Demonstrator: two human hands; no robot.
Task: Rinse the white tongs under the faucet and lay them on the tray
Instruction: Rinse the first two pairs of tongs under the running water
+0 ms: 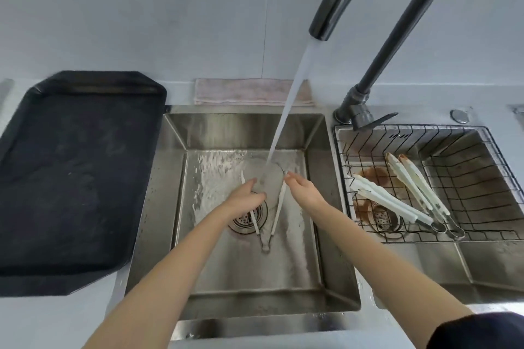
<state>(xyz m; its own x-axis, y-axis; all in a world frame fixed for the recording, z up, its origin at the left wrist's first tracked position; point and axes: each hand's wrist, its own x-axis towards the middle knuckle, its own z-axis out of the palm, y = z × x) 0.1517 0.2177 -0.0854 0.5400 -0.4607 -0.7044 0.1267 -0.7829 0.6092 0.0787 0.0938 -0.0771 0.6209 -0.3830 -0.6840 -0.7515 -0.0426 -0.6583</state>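
Note:
White tongs (276, 214) are spread in a V over the left sink basin (246, 278), their metal hinge pointing toward me. My left hand (245, 198) grips the left arm and my right hand (304, 188) grips the right arm near its tip. Water streams from the dark faucet (323, 28) and falls between the two arms. The black tray (76, 173) lies on the counter left of the sink, with nothing on it.
A wire basket (425, 184) in the right basin holds several more white tongs (391, 201), some stained brown. A folded pink cloth (249, 92) lies behind the sink. The faucet base (354, 110) stands between the basins. A round drain (248, 218) sits under my left hand.

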